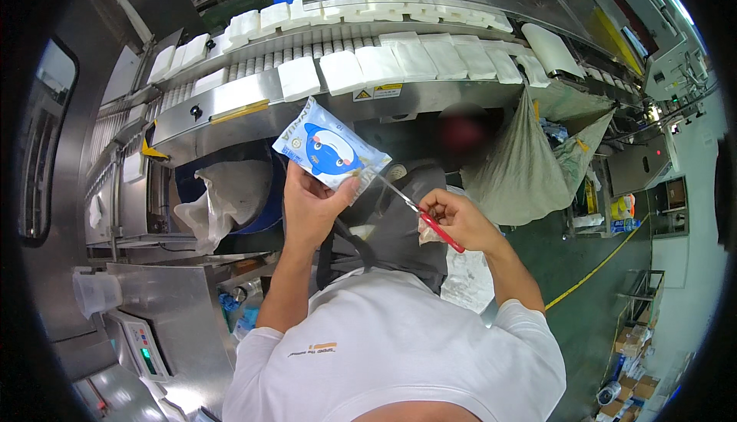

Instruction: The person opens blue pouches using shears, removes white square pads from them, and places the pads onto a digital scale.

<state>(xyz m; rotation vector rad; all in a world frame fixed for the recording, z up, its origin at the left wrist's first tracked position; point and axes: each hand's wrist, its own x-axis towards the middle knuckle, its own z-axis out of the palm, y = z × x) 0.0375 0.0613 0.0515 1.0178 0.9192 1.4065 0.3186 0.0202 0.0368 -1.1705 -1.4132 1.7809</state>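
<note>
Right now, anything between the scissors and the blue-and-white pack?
Nothing visible. The left hand holds the blue-and-white pack up by its lower edge; the right hand holds the red-handled scissors, blades reaching the pack's lower right corner beside the left thumb. No object lies between them.

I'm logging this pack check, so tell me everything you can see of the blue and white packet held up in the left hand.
The packet is a flat, glossy plastic-film pouch, white at the edges with a blue cartoon sea creature on its face. It is tilted, its left end higher. The left hand pinches its lower right corner. The red-handled scissors in the right hand have their blade tips at that same corner.
</note>
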